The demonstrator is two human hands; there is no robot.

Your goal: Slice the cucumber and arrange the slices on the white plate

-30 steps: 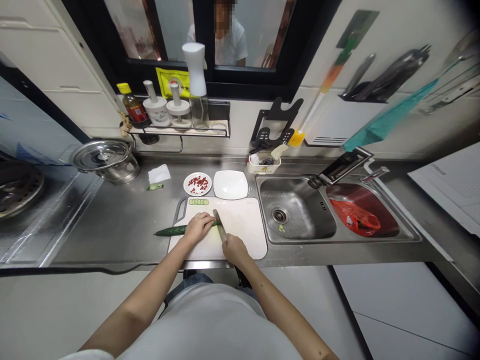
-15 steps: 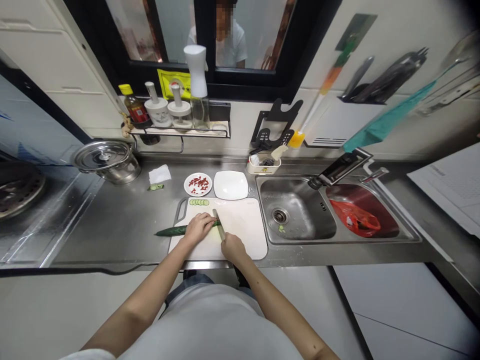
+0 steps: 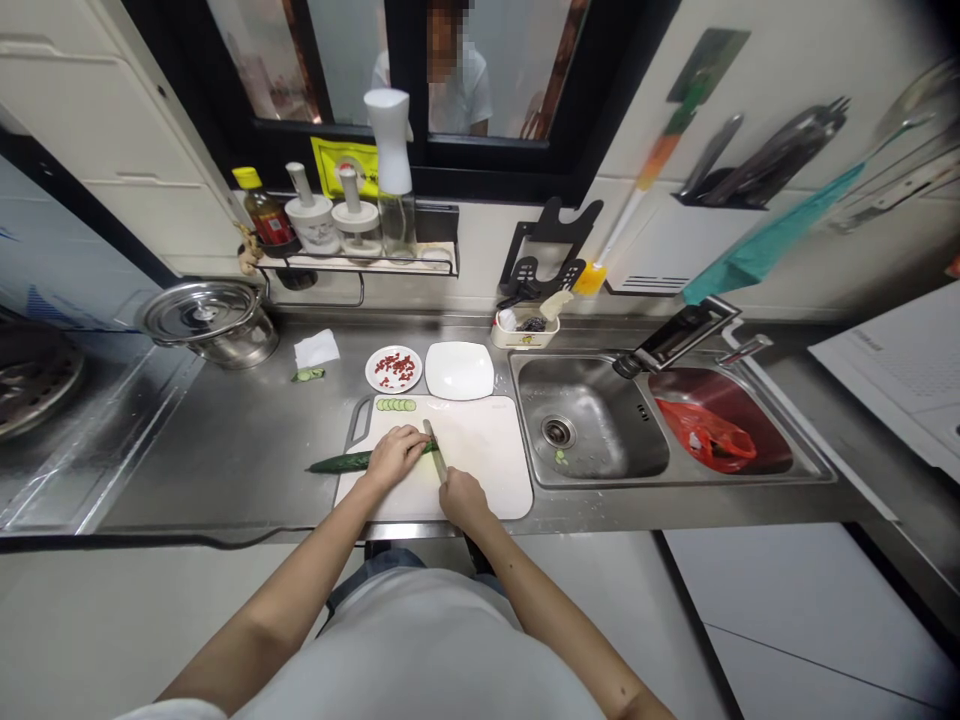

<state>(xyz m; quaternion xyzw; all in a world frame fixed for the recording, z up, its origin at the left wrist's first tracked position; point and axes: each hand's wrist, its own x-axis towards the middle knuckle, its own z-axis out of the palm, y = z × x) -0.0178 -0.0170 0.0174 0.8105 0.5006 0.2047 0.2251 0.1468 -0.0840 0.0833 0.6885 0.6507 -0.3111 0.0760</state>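
Observation:
A long green cucumber [image 3: 341,464] lies across the white cutting board [image 3: 487,450], its left end sticking out past the board's edge. My left hand [image 3: 397,455] is closed over the cucumber near its right end. My right hand [image 3: 463,500] grips a knife [image 3: 436,452] by the handle, which the fingers hide; the blade points away from me and rests at the cucumber's right end. At the board's upper left lies a row of several cucumber slices [image 3: 396,405]. Behind the board stand a small plate [image 3: 373,372] of chopped red pieces and a white square plate [image 3: 460,370].
To the right is a double sink [image 3: 600,470], with a red plastic bag [image 3: 705,436] in its far basin. A lidded steel pot [image 3: 240,335] and a white paper tissue [image 3: 316,349] stand left. A shelf [image 3: 427,262] holds several seasoning containers above the counter.
The view has shifted very slightly. The knife's blade stands a little more upright at the cucumber's end; both hands stay in nearly the same place.

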